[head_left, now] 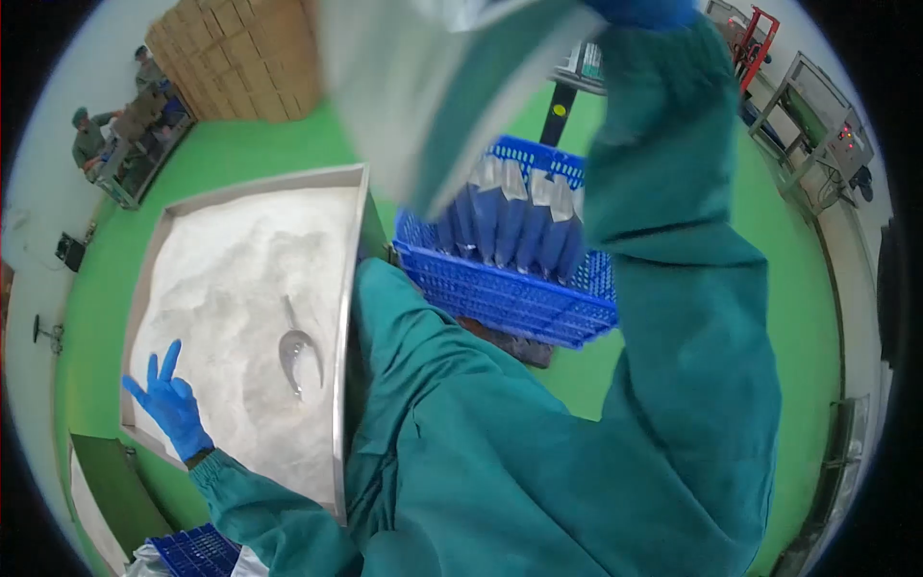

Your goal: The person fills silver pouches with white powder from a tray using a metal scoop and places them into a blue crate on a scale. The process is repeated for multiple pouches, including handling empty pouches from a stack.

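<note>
My left hand [171,404], in a blue glove, is over the left edge of a metal tray [354,279] filled with white powder [240,250]. Its fingers are spread and nothing is in them. A metal scoop [298,361] lies in the powder, apart from that hand. At the top edge, my gloved right hand [644,8] is raised and partly cut off. It holds up a white-and-green bag [413,87], blurred and close to the camera. Below the bag, several blue-and-white filled bags [514,226] stand in a blue plastic basket [510,293].
A black post [558,113] with a display stands behind the basket. Stacked cartons [236,62] are at the back left, near two people [91,139] at a bench. Another blue basket [197,551] is at the lower left. A metal frame [803,125] stands at the right.
</note>
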Motion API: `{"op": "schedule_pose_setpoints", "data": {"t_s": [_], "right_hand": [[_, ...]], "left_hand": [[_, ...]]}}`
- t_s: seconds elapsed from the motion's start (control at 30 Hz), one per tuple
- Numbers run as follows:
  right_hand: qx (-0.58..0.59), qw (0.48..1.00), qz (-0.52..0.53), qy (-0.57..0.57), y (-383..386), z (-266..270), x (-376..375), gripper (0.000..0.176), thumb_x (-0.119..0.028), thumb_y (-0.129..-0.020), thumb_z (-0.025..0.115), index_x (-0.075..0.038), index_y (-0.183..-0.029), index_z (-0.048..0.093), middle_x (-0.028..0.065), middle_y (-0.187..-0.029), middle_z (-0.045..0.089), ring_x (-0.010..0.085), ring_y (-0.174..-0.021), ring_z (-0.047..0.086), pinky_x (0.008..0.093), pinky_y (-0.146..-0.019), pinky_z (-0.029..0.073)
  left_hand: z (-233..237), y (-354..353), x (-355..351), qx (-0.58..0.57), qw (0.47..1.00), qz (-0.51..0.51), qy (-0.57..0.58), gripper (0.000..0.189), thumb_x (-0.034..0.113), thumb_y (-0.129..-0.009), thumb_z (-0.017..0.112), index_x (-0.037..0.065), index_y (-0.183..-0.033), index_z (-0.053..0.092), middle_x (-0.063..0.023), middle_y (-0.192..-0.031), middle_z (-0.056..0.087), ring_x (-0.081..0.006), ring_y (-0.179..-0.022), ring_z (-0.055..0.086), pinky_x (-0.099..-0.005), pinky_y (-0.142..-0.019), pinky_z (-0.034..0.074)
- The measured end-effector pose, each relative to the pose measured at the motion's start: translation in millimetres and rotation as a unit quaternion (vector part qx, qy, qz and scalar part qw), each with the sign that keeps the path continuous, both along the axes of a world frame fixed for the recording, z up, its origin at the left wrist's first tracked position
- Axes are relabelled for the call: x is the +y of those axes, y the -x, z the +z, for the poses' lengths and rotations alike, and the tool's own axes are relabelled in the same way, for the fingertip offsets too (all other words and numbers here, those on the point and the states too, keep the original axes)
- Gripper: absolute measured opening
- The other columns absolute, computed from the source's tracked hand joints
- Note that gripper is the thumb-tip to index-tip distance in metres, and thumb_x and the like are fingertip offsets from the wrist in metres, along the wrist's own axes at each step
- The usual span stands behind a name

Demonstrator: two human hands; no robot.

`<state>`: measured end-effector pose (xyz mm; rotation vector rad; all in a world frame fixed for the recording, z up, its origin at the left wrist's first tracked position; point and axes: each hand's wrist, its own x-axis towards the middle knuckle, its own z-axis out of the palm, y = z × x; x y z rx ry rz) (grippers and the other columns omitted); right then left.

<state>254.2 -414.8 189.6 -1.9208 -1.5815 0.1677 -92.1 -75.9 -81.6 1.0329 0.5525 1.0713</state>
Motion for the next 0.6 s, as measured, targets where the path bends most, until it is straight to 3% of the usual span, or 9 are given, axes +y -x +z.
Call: {"op": "schedule_pose_setpoints", "data": {"t_s": [0.07, 0.13, 0.17, 0.27, 0.33, 0.4, 0.43, 0.47, 0.6], "right_hand": [[-0.058, 0.987, -0.145, 0.021, -29.7, -19.2, -50.6, 0.033, -0.030, -0.080, 0.054, 0.002, -0.081, 0.061, 0.0104, -0.066, 0.061, 0.0166, -0.056, 0.055, 0.0317, -0.054, 0.046], [-0.089, 0.959, -0.260, 0.073, -63.4, -36.2, -103.4, 0.035, -0.031, -0.080, 0.054, 0.003, -0.078, 0.061, 0.0091, -0.063, 0.060, 0.0150, -0.053, 0.051, 0.0316, -0.051, 0.044], [-0.090, 0.943, -0.307, 0.093, -78.0, -47.6, -128.7, 0.036, -0.031, -0.080, 0.054, 0.003, -0.076, 0.061, 0.0085, -0.062, 0.059, 0.0142, -0.052, 0.049, 0.0315, -0.050, 0.042], [-0.035, 0.912, -0.389, 0.124, -116.7, -81.1, -203.0, 0.037, -0.033, -0.081, 0.057, 0.002, -0.071, 0.063, 0.0051, -0.056, 0.057, 0.0117, -0.049, 0.049, 0.0287, -0.048, 0.041], [0.047, 0.883, -0.432, 0.181, -146.4, -95.3, -256.8, 0.037, -0.034, -0.079, 0.058, 0.002, -0.071, 0.061, 0.0071, -0.060, 0.059, 0.0158, -0.055, 0.059, 0.0288, -0.054, 0.047], [0.043, 0.876, -0.443, 0.184, -179.5, -120.5, -298.6, 0.038, -0.035, -0.079, 0.059, 0.003, -0.070, 0.061, 0.0072, -0.059, 0.058, 0.0161, -0.055, 0.059, 0.0294, -0.053, 0.046], [0.035, 0.871, -0.453, 0.184, -196.9, -137.0, -318.3, 0.039, -0.035, -0.079, 0.059, 0.003, -0.070, 0.061, 0.0072, -0.058, 0.058, 0.0163, -0.055, 0.059, 0.0300, -0.053, 0.045], [0.037, 0.871, -0.452, 0.188, -218.3, -158.8, -339.0, 0.039, -0.035, -0.079, 0.059, 0.003, -0.070, 0.061, 0.0072, -0.058, 0.058, 0.0163, -0.055, 0.059, 0.0300, -0.053, 0.045], [0.080, 0.852, -0.504, 0.117, -272.9, -265.3, -375.6, 0.034, -0.032, -0.079, 0.056, 0.000, -0.071, 0.064, 0.0129, -0.065, 0.062, 0.0225, -0.059, 0.060, 0.0347, -0.055, 0.046]], "left_hand": [[-15.0, -21.2, 10.3, 0.064, 0.991, 0.022, -0.118, 0.032, 0.035, -0.090, 0.045, 0.013, -0.113, 0.047, -0.0125, -0.114, 0.052, -0.0125, -0.054, 0.055, -0.0153, -0.037, 0.039], [-12.1, -46.9, 9.1, 0.001, 0.994, 0.097, 0.050, 0.015, 0.025, -0.090, 0.049, 0.014, -0.082, 0.053, -0.0009, -0.070, 0.054, -0.0029, -0.039, 0.036, -0.0156, -0.032, 0.028], [-2.3, -55.5, -11.6, 0.082, 0.991, 0.108, -0.008, 0.024, 0.022, -0.089, 0.050, 0.017, -0.066, 0.048, 0.0082, -0.050, 0.036, -0.0021, -0.040, 0.034, -0.0158, -0.033, 0.026], [-25.5, -54.0, 16.9, 0.070, 0.991, 0.115, 0.026, 0.022, 0.021, -0.089, 0.049, 0.017, -0.067, 0.047, 0.0076, -0.053, 0.036, -0.0026, -0.039, 0.032, -0.0163, -0.034, 0.024], [-54.1, -40.7, 47.8, 0.166, 0.962, 0.142, -0.166, 0.011, 0.017, -0.089, 0.047, 0.013, -0.084, 0.056, 0.0064, -0.062, 0.042, -0.0027, -0.047, 0.036, -0.0150, -0.038, 0.029], [-42.6, -54.2, 23.8, 0.257, 0.743, 0.253, -0.564, 0.011, 0.017, -0.090, 0.048, 0.013, -0.091, 0.058, 0.0064, -0.067, 0.044, -0.0020, -0.050, 0.038, -0.0133, -0.040, 0.031], [-36.3, -51.9, 28.2, 0.189, 0.904, 0.223, -0.312, 0.011, 0.018, -0.089, 0.049, 0.013, -0.091, 0.058, 0.0064, -0.067, 0.043, -0.0016, -0.050, 0.037, -0.0130, -0.040, 0.030], [-28.4, -46.5, 35.2, 0.105, 0.978, 0.177, -0.030, 0.011, 0.019, -0.089, 0.049, 0.013, -0.090, 0.058, 0.0064, -0.067, 0.043, -0.0012, -0.050, 0.037, -0.0127, -0.041, 0.030], [-18.1, -4.9, 61.4, 0.145, 0.985, 0.079, -0.051, 0.012, 0.022, -0.089, 0.051, 0.015, -0.081, 0.057, 0.0083, -0.060, 0.034, -0.0016, -0.047, 0.028, -0.0143, -0.039, 0.023]]}}
